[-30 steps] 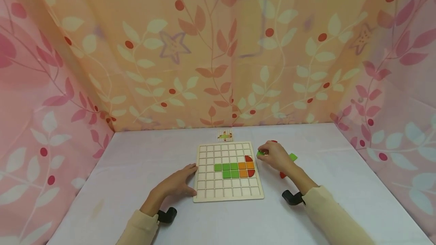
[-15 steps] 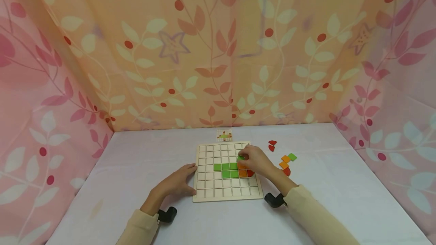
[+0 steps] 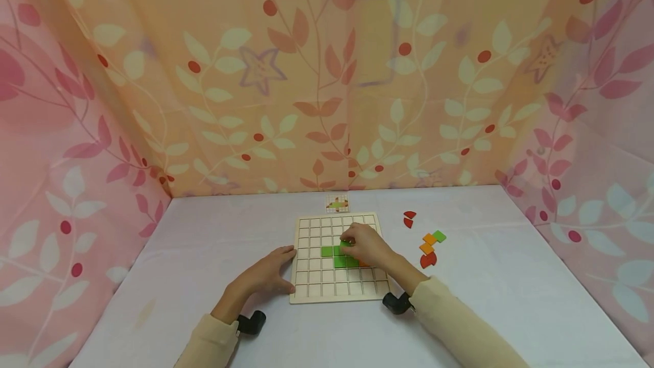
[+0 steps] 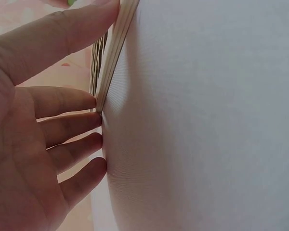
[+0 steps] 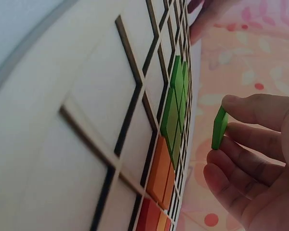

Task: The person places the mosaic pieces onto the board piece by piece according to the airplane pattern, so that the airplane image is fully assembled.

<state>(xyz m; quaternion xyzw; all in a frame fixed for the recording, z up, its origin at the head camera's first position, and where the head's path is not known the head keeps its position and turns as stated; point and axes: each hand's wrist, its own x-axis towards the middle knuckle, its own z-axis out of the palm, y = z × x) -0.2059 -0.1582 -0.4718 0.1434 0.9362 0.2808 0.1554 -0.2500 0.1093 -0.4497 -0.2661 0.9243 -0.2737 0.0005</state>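
1. Near the middle of the head view, the right hand point(image 3: 369, 245) pinches a green square tile point(image 5: 219, 127) between thumb and fingertips; in the right wrist view the tile stands apart from the board's surface.
2. The left hand point(image 3: 263, 273), lower left of centre, has its fingers extended and thumb spread away from them, with thumb and index fingertip touching the board's left edge; no tile is in its grasp.
3. Between the hands, at lower centre, lies the gridded wooden board point(image 3: 317, 285). Set green tiles point(image 3: 346, 262) fill some middle cells, with set orange tiles point(image 5: 160, 173) and a red piece point(image 5: 145, 216) next to them, partly hidden by the right hand in the head view.
4. Right of the board lie two upper red pieces point(image 3: 409, 223), two loose orange tiles point(image 3: 426, 249), a loose green tile point(image 3: 439, 236) and lower red pieces point(image 3: 428, 260).
5. Just beyond the board's far edge lies a small pattern card point(image 3: 336, 204).
6. White cloth point(image 3: 204, 231) covers the table; flowered curtains point(image 3: 327, 146) fill the upper frame.
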